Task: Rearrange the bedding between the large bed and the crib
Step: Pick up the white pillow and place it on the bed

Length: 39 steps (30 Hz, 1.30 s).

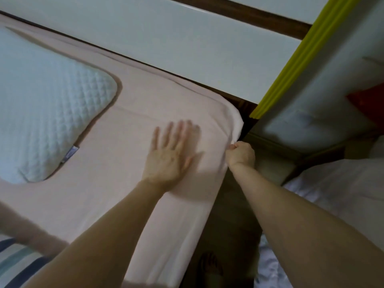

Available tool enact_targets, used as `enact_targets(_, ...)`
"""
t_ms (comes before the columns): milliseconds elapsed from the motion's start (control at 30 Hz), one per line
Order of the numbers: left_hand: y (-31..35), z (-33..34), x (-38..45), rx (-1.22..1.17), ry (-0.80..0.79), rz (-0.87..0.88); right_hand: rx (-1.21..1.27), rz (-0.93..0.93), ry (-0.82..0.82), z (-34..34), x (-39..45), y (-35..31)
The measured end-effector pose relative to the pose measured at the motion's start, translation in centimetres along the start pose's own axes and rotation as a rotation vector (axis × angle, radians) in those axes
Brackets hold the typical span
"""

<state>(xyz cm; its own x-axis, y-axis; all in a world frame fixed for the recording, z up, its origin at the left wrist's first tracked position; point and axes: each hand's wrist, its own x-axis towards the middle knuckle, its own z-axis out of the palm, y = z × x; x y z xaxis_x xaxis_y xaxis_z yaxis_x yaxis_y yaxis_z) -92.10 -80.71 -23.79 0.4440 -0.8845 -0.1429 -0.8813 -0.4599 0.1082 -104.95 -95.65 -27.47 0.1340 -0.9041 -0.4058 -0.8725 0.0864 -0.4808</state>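
**Pink sheet pressed flat and gripped at the mattress corner**

Left hand [170,154] flat, palm down, fingers straight and spread, pressing on the pink sheet [128,125] close to the mattress corner; fingertips blurred. Right hand [241,153] just beside it, curled into a fist over the edge, pinching a fold of the same sheet where the cloth wraps down the side. Both forearms bare, reaching in from the lower edge of the view.

Sheet spread smooth over the mattress, with a low crease running across just above the left hand and a rolled hem along the far edge. White quilted pillow [47,104] lying on the sheet to the left, well apart from the hands, a small label at its lower right corner. Striped blue and white cloth [18,258] at the lower left corner.

White slatted headboard [187,48] behind the mattress, dark wood showing between the slats. Yellow-green padded rail [299,59] running diagonally at upper right, beside a pale padded surface with a red item [367,100] near the right edge. Rumpled white bedding [340,194] at right, under the right forearm. Dark floor in the gap below, with a bare foot [209,265] dimly visible.
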Motion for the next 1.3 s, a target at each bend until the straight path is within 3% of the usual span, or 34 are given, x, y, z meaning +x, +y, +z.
enact_targets(67, -1.0, 0.7, 0.1, -0.043, -0.024, -0.27, 0.024, 0.011, -0.011, 0.5, 0.0, -0.5)
enact_targets(100, -1.1, 1.1, -0.2, -0.032, -0.065, -0.278, 0.005, -0.011, 0.0, 0.6, 0.1, -0.4)
enact_targets(133, -1.0, 1.3, -0.6, -0.01, -0.082, -0.171, -0.041, -0.043, -0.004, 0.6, 0.1, -0.5)
enact_targets(233, -0.5, 1.6, -2.4, -0.004, -0.129, 0.448, -0.089, -0.049, -0.065, 0.2, 0.3, -1.2)
enact_targets(267, -0.8, 1.5, -2.3, -0.027, -0.076, 0.503, -0.075, -0.041, -0.087, 0.3, 0.3, -1.3)
enact_targets(300, -1.1, 1.5, -1.7, -0.051, 0.031, 0.393, -0.075, -0.044, -0.085, 0.3, 0.2, -1.3)
enact_targets(333, -1.5, 1.7, -0.4, -0.087, 0.135, 0.138, -0.073, -0.053, -0.074, 0.4, 0.2, -1.3)
enact_targets(400, -1.6, 1.5, 2.8, -0.108, 0.125, -0.34, -0.049, -0.062, -0.051, 0.8, 0.5, -0.8)
enact_targets(433, -0.7, 1.5, 4.2, -0.101, 0.094, -0.441, -0.038, -0.07, -0.045, 0.9, 0.6, -0.4)
enact_targets(467, 0.3, 1.5, 5.3, -0.08, 0.078, -0.428, -0.031, -0.083, -0.046, 1.0, 0.6, -0.5)
enact_targets(500, 2.1, 1.7, 5.8, -0.038, 0.048, -0.303, -0.024, -0.089, -0.056, 1.0, 0.7, -0.2)
enact_targets(600, 5.7, 2.4, 3.9, -0.016, -0.096, 0.406, 0.018, -0.118, -0.069, 0.5, 0.6, 0.4)
enact_targets(633, 5.4, 2.1, 3.2, -0.073, -0.084, 0.522, 0.028, -0.13, -0.07, 0.2, 0.5, 0.6)
enact_targets(667, 4.2, 1.9, 2.9, -0.143, 0.02, 0.494, 0.039, -0.136, -0.072, 0.1, 0.4, 0.9)
enact_targets(733, 0.2, 1.7, 2.4, -0.211, 0.311, 0.035, 0.051, -0.116, -0.091, -0.2, 0.3, 1.0)
enact_targets(800, -3.5, 1.7, 0.2, -0.153, 0.314, -0.448, -0.023, -0.086, -0.052, -0.6, -0.1, 0.3)
enact_targets(867, -4.3, 2.2, -2.7, -0.117, 0.171, -0.631, -0.206, -0.232, 0.174, -0.6, -1.3, -1.2)
enact_targets(933, -4.1, 2.5, -5.4, -0.089, 0.133, -0.682, -0.251, -0.612, 0.261, 0.3, -3.3, -4.0)
enact_targets(1000, -5.0, 2.8, -7.7, -0.066, 0.158, -0.767, -0.335, -0.951, 0.068, 2.6, -5.5, -7.3)
enact_targets(1067, -5.9, 3.1, -10.0, -0.106, 0.151, -0.926, -0.505, -1.107, -0.053, 5.5, -7.2, -9.3)
enact_targets(1167, -3.1, 3.7, -12.8, -0.153, 0.045, -0.963, -0.649, -1.143, -0.053, 7.6, -7.1, -9.0)
enact_targets(1300, 1.8, 4.9, -15.9, -0.124, -0.083, -0.556, -0.599, -0.959, 0.07, 6.1, -5.5, -4.3)
